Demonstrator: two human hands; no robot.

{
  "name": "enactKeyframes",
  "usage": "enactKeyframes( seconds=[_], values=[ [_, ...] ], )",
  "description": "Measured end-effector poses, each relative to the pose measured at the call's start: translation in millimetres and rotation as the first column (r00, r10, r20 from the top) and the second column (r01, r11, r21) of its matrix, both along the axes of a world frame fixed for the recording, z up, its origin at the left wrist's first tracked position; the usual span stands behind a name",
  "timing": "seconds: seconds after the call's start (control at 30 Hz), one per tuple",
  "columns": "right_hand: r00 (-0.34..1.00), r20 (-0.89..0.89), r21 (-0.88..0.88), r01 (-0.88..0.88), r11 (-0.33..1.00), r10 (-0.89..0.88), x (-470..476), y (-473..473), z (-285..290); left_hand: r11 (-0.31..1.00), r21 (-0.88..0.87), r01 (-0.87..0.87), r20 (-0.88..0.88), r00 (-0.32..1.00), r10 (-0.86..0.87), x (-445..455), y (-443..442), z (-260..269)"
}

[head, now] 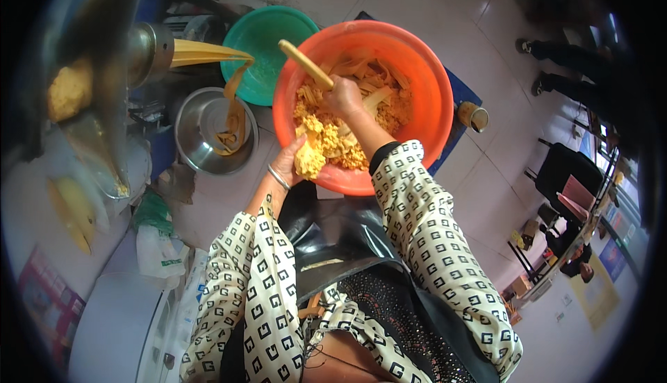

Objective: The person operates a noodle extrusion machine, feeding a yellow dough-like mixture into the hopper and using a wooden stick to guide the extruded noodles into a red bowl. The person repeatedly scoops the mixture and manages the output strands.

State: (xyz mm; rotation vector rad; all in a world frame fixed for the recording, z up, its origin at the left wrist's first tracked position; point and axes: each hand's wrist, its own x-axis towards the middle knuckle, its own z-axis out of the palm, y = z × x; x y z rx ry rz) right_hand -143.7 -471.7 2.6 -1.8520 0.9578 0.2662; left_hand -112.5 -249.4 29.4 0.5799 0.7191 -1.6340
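My left hand, with a metal bangle at the wrist, holds a lump of crumbly yellow dough at the near left rim of a large orange plastic basin. Over the basin my right hand grips a wooden stick, whose upper end points up and left. Its lower part is hidden. Crumbly dough and flat yellow strips lie in the basin. To the left, a metal machine outlet has flat yellow strips coming from it, and they hang down into a steel bowl.
Behind the steel bowl stands a green plastic basin. A blue stool or table shows under the orange basin, with a can beside it. A blurred metal hopper with dough is at far left. People are at the right, near a black chair.
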Motion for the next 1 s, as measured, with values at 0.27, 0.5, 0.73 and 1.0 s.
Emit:
enactKeyframes(
  seconds=[0.27,0.5,0.73,1.0],
  values=[
    [0.918,0.352,-0.256,-0.092,0.962,0.182,-75.2,20.3,97.8,0.92,0.377,0.11,0.498,0.813,-0.302,-17.9,-19.1,-57.1],
    [0.88,0.213,-0.336,-0.343,0.877,0.425,-101.4,78.3,123.5,0.966,0.252,-0.065,0.441,0.896,-0.055,-28.5,-12.6,-35.8],
    [0.932,0.362,-0.143,0.021,0.99,0.032,-121.3,94.6,118.5,0.987,0.041,-0.156,0.227,0.964,0.142,-26.3,-35.8,-0.5],
    [0.953,0.303,-0.047,0.035,0.998,-0.019,-135.4,109.3,107.8,0.997,-0.071,0.015,0.208,0.978,0.0,-15.0,-30.1,-18.3]
  ],
)
